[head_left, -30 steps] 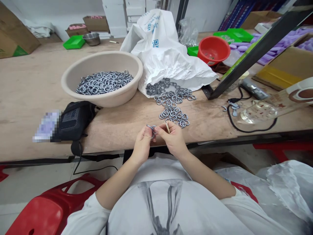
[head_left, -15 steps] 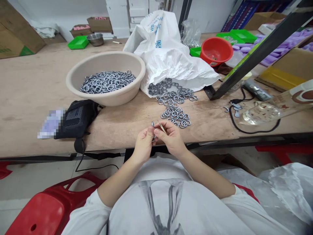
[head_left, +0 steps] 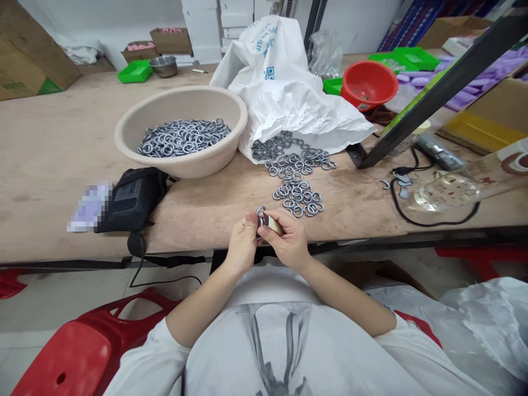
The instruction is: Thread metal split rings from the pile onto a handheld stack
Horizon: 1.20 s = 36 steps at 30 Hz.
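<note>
Near the table's front edge, my left hand point(head_left: 242, 242) pinches a grey ring point(head_left: 259, 210) between thumb and fingers. Close against it, my right hand point(head_left: 292, 242) grips a small blade point(head_left: 266, 219) with a pale, flat handle point(head_left: 274, 225). The dark end of the blade is at the ring; whether it touches is too small to tell. Just beyond my hands lies a pile of loose grey rings point(head_left: 299, 195), trailing out of the mouth of a white woven sack point(head_left: 297, 104). Many more rings point(head_left: 183, 137) fill the bottom of a beige basin point(head_left: 177, 165).
A black pouch point(head_left: 127, 201) with a cord lies left of my hands. To the right are a slanted dark metal post point(head_left: 437, 88), a clear patterned cup point(head_left: 449, 187) and a black cable point(head_left: 412, 221). A red bowl point(head_left: 369, 82) stands farther back. A red stool point(head_left: 70, 352) is at lower left.
The blade in my right hand has turned from edge-on to show its flat side. The ring in my left hand now shows more of its round opening. The view has shifted slightly.
</note>
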Each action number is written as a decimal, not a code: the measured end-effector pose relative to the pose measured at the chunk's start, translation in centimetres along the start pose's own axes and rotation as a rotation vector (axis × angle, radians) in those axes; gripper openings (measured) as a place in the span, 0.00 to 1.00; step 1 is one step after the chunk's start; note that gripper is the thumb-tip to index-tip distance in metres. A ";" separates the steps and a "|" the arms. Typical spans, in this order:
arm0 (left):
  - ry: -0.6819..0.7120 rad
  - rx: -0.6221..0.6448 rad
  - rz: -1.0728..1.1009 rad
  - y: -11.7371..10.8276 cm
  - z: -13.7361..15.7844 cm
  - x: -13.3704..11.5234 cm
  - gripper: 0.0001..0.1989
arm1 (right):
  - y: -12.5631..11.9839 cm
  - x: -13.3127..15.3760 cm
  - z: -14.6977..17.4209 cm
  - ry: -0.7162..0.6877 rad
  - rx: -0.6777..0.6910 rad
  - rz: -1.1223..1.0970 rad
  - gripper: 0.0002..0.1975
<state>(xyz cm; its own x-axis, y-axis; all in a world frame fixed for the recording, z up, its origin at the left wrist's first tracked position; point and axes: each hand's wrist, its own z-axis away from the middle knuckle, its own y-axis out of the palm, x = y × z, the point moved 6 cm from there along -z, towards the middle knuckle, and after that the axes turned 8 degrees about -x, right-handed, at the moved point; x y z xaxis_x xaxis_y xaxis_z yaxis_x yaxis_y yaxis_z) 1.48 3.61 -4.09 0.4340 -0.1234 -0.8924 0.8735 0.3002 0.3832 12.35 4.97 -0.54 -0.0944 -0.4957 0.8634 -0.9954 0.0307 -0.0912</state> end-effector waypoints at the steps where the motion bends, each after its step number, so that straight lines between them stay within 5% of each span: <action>1: -0.008 -0.005 -0.016 0.0 0.1 -0.1 0.33 | -0.1 -0.2 0.0 0.014 -0.009 0.002 0.14; 10: -0.062 0.153 0.000 1.1 0.6 -0.4 0.25 | 0.5 -2.5 0.0 0.396 0.031 -0.284 0.17; 14: -0.086 0.180 0.027 1.3 0.7 -0.8 0.25 | -1.1 -1.4 -1.0 0.226 -0.009 -0.111 0.17; 18: -0.104 0.105 0.062 1.0 0.7 -1.0 0.25 | -1.3 0.6 -0.5 -0.070 0.159 0.156 0.17; 21: -0.116 0.079 0.081 1.0 0.7 -1.1 0.24 | -1.2 1.3 -0.1 -0.141 0.197 0.262 0.18; 27: -0.123 0.095 0.066 1.0 0.8 -0.8 0.25 | -0.8 1.0 0.0 -0.128 0.235 0.318 0.21; 33: -0.145 0.355 -0.014 1.6 2.0 -0.4 0.26 | -3.9 -3.3 -3.0 0.183 0.072 0.404 0.23; 36: -0.121 0.263 -0.013 0.6 0.9 -0.9 0.22 | -4.9 -3.9 -5.1 0.205 0.067 0.638 0.21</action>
<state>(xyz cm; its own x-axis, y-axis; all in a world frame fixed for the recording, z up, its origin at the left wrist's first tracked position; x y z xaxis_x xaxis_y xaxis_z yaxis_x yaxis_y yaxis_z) 1.79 3.06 -2.80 0.4317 -0.2421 -0.8690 0.8996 0.0442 0.4345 17.51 11.23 -0.95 -0.6718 -0.2235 0.7062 -0.7407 0.2062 -0.6394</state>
